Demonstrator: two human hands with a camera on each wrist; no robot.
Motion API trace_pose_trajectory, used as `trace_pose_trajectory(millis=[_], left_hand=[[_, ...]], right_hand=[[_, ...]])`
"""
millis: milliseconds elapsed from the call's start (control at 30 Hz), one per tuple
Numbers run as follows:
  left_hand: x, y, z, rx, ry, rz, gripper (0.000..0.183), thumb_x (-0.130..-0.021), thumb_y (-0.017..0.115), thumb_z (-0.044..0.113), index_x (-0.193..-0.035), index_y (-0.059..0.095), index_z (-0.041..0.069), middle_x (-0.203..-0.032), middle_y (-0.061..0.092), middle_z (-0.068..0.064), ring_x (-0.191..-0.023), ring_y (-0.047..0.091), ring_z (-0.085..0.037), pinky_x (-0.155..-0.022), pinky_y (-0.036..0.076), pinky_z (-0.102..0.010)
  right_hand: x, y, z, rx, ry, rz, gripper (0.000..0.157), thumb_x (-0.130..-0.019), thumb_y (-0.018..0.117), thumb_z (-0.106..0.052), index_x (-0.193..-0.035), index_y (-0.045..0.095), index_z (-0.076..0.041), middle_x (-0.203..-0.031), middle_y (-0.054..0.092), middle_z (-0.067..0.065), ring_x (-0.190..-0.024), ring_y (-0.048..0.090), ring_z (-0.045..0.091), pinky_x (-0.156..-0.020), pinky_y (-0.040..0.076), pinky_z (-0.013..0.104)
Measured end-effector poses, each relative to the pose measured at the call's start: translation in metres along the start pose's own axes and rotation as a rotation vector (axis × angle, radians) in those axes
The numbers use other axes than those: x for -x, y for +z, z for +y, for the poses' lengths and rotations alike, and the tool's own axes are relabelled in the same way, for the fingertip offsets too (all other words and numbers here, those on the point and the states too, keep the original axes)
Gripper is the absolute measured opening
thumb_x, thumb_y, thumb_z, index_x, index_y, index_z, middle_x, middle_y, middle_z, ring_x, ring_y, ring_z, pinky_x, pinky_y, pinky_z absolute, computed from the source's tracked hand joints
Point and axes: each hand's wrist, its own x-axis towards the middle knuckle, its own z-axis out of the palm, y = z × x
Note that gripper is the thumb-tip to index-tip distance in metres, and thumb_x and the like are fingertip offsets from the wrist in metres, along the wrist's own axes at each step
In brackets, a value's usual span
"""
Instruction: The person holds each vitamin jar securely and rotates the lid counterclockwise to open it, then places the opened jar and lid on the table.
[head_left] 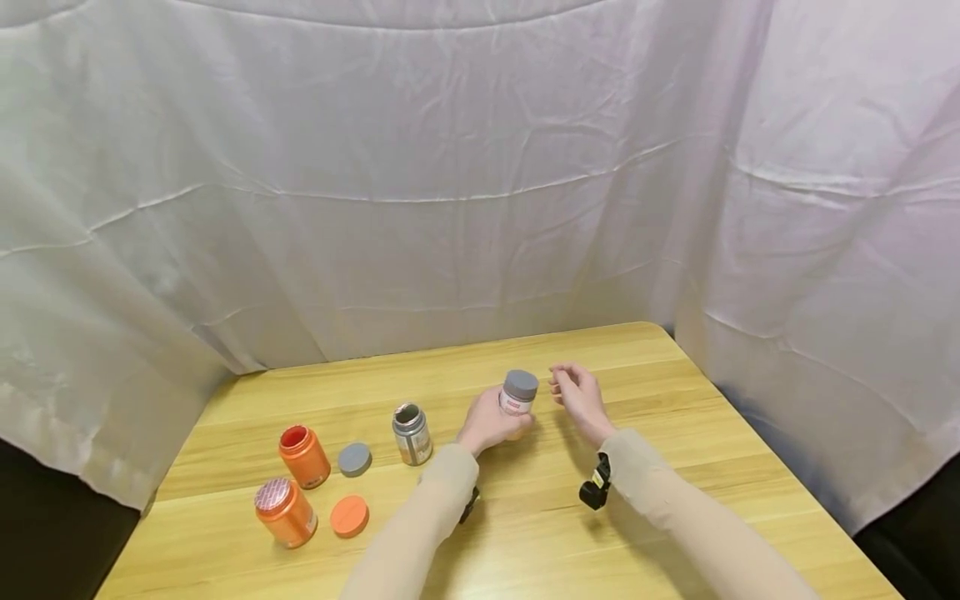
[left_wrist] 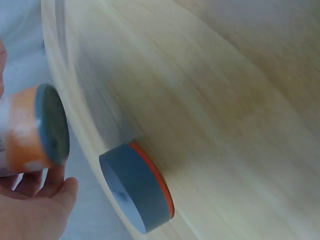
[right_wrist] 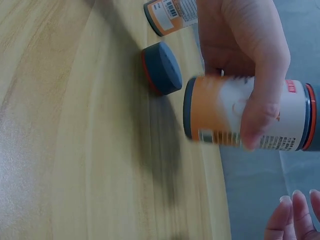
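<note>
My left hand (head_left: 491,421) grips a white and orange pill bottle (head_left: 517,402) with a grey screw lid (head_left: 521,383), held upright above the table. The right wrist view shows the left thumb pressed along the label of this bottle (right_wrist: 290,117). My right hand (head_left: 581,402) hovers just right of the lid, apart from it, fingers loosely bent and holding nothing. Its fingertips (right_wrist: 295,220) show at the lower corner of the right wrist view. A grey lid with an orange rim (left_wrist: 135,187) rests on the table near the held bottle; I cannot match it in the head view.
Left of my hands stands an open grey bottle (head_left: 412,435). Farther left are an open orange bottle (head_left: 306,460), an orange bottle with a foil-like top (head_left: 288,517), a grey lid (head_left: 355,459) and an orange lid (head_left: 349,517). A curtain (head_left: 450,167) hangs behind the wooden table (head_left: 600,558).
</note>
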Motion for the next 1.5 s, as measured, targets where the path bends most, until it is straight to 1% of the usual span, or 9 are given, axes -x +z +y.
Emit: trace_pose_trajectory(millis=[100, 200, 400, 600, 833, 1100, 1267, 1367, 1500], left_hand=[[0.002, -0.002, 0.001, 0.021, 0.027, 0.002, 0.031, -0.079, 0.081, 0.026, -0.104, 0.067, 0.015, -0.093, 0.072, -0.001, -0.079, 0.063, -0.011, -0.077, 0.053, -0.032], [0.005, -0.005, 0.001, 0.004, 0.062, 0.018, 0.032, -0.078, 0.081, 0.027, -0.103, 0.066, 0.014, -0.091, 0.071, -0.001, -0.075, 0.061, -0.009, -0.072, 0.052, -0.029], [0.012, -0.011, 0.004, -0.039, 0.109, 0.027, 0.033, -0.078, 0.080, 0.029, -0.104, 0.065, 0.014, -0.090, 0.070, -0.001, -0.073, 0.061, -0.008, -0.067, 0.051, -0.027], [0.021, -0.019, 0.007, -0.100, 0.094, 0.023, 0.036, -0.077, 0.081, 0.027, -0.106, 0.063, 0.015, -0.091, 0.068, 0.001, -0.074, 0.060, -0.008, -0.066, 0.051, -0.025], [0.030, -0.026, 0.006, -0.152, 0.080, 0.029, 0.043, -0.074, 0.084, 0.018, -0.111, 0.062, 0.016, -0.092, 0.068, 0.002, -0.077, 0.061, -0.009, -0.068, 0.051, -0.026], [0.039, -0.030, 0.003, -0.274, 0.080, 0.060, 0.046, -0.073, 0.083, 0.021, -0.114, 0.061, 0.018, -0.091, 0.068, 0.003, -0.074, 0.060, -0.009, -0.064, 0.049, -0.026], [0.043, -0.029, 0.000, -0.345, 0.087, 0.070, 0.044, -0.074, 0.083, 0.022, -0.111, 0.060, 0.017, -0.089, 0.068, 0.003, -0.071, 0.060, -0.008, -0.060, 0.048, -0.023], [0.044, -0.028, 0.000, -0.397, 0.094, 0.079, 0.045, -0.074, 0.084, 0.023, -0.111, 0.059, 0.017, -0.088, 0.068, 0.002, -0.069, 0.059, -0.009, -0.059, 0.048, -0.023], [0.046, -0.027, 0.003, -0.429, 0.091, 0.089, 0.048, -0.074, 0.085, 0.023, -0.113, 0.059, 0.016, -0.089, 0.068, 0.001, -0.069, 0.059, -0.009, -0.058, 0.047, -0.023]], right_hand=[[0.000, 0.000, -0.002, 0.000, -0.003, -0.013, 0.035, -0.107, 0.041, -0.020, -0.130, 0.056, 0.002, -0.114, 0.061, 0.020, -0.097, 0.060, 0.023, -0.086, 0.054, 0.029], [-0.001, 0.000, -0.003, 0.003, -0.013, -0.024, 0.035, -0.107, 0.042, -0.021, -0.130, 0.056, 0.001, -0.114, 0.061, 0.019, -0.098, 0.061, 0.024, -0.087, 0.054, 0.030], [-0.001, 0.002, -0.006, 0.027, -0.052, -0.051, 0.038, -0.107, 0.042, -0.023, -0.131, 0.056, 0.002, -0.115, 0.063, 0.024, -0.092, 0.062, 0.019, -0.092, 0.056, 0.041], [0.002, 0.007, -0.010, 0.071, -0.089, -0.080, 0.038, -0.107, 0.042, -0.024, -0.129, 0.057, 0.001, -0.107, 0.064, 0.020, -0.085, 0.060, 0.013, -0.089, 0.057, 0.045], [0.004, 0.013, -0.013, 0.185, -0.122, -0.141, 0.039, -0.107, 0.040, -0.028, -0.125, 0.059, 0.000, -0.102, 0.068, 0.020, -0.080, 0.062, 0.017, -0.079, 0.058, 0.040], [0.010, 0.021, -0.017, 0.350, -0.168, -0.228, 0.047, -0.107, 0.038, -0.041, -0.125, 0.061, -0.004, -0.104, 0.069, 0.018, -0.083, 0.065, 0.025, -0.072, 0.055, 0.033], [0.014, 0.028, -0.020, 0.424, -0.197, -0.247, 0.046, -0.107, 0.040, -0.041, -0.113, 0.065, -0.003, -0.096, 0.070, 0.016, -0.075, 0.065, 0.024, -0.064, 0.055, 0.032], [0.015, 0.032, -0.021, 0.464, -0.192, -0.252, 0.047, -0.106, 0.041, -0.044, -0.107, 0.065, -0.004, -0.089, 0.069, 0.013, -0.070, 0.062, 0.021, -0.059, 0.051, 0.030], [0.016, 0.036, -0.021, 0.493, -0.168, -0.257, 0.049, -0.104, 0.042, -0.050, -0.101, 0.064, -0.007, -0.089, 0.069, 0.010, -0.070, 0.059, 0.019, -0.058, 0.048, 0.029]])
